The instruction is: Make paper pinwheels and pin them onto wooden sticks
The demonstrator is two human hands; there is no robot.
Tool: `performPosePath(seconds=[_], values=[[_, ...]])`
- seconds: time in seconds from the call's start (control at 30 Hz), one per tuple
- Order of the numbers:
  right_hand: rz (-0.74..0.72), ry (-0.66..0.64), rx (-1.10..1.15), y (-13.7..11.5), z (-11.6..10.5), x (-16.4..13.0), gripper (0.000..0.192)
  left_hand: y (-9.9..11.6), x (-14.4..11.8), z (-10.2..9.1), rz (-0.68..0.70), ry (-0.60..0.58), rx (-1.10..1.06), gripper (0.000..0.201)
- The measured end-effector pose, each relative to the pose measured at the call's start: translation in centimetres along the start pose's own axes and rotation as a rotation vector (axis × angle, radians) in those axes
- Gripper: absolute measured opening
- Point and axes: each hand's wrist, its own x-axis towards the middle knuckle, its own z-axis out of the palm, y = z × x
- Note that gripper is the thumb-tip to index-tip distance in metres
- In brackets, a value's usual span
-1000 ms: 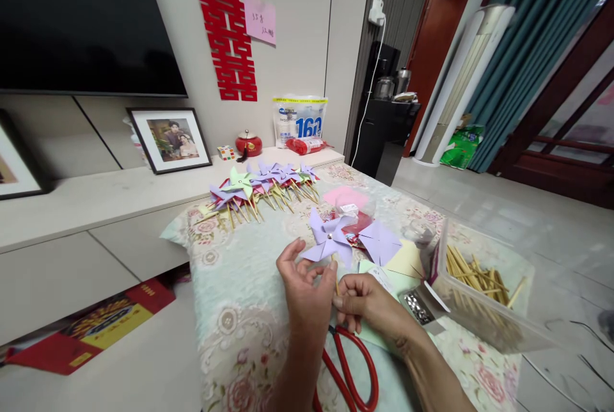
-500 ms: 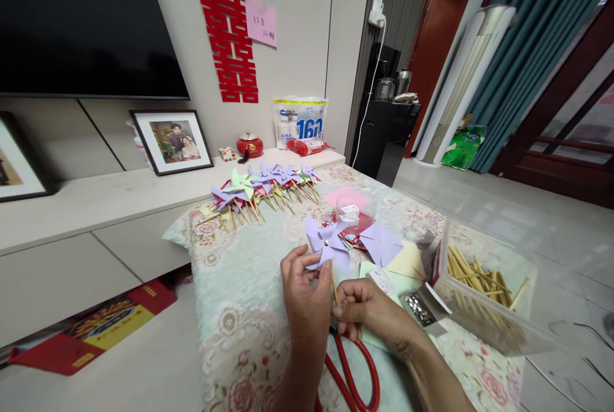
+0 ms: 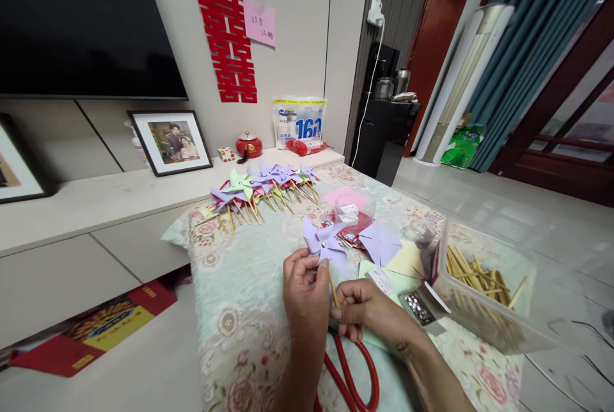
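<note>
A purple paper pinwheel (image 3: 322,240) with a shiny pin at its centre is held above the table by both hands. My left hand (image 3: 307,281) pinches it at its lower edge, with the thumb near the top of the stick. My right hand (image 3: 359,308) is closed around the lower part of the thin wooden stick (image 3: 333,287). Beneath my wrists lie red-handled scissors (image 3: 357,373), their blades hidden. Right of the pinwheel are a cut purple paper square (image 3: 380,242) and a small box of silvery pins (image 3: 418,307).
Several finished pinwheels (image 3: 261,182) lie at the table's far left. A clear plastic bin of wooden sticks (image 3: 484,322) stands at right. Pink paper (image 3: 346,197), yellow paper (image 3: 407,260) and a clear plastic packet (image 3: 352,213) lie around the middle. Behind is a white cabinet (image 3: 96,207).
The pinwheel has turned slightly, its blades at a somewhat different angle. Both hands keep nearly the same place and grip.
</note>
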Motion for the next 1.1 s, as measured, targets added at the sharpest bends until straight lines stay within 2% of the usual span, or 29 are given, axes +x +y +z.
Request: performPosePath(seconds=[0.23,0.73,1.0,1.1], values=[[0.002,0.021,-0.026,0.12,0.12,0.16,0.027,0.34,-0.04,0.27,-0.033,0.004,-0.003,0.014],[0.009,-0.001,-0.101,0.28,0.19,0.11,0.014,0.09,-0.04,0.43,-0.013,0.024,0.032,0.011],[-0.023,0.043,-0.072,0.39,-0.24,0.29,0.021,0.57,-0.14,0.14,-0.014,0.041,0.018,0.014],[-0.039,0.057,-0.087,0.30,-0.38,0.26,0.021,0.66,0.06,-0.33,-0.079,0.094,-0.024,0.020]])
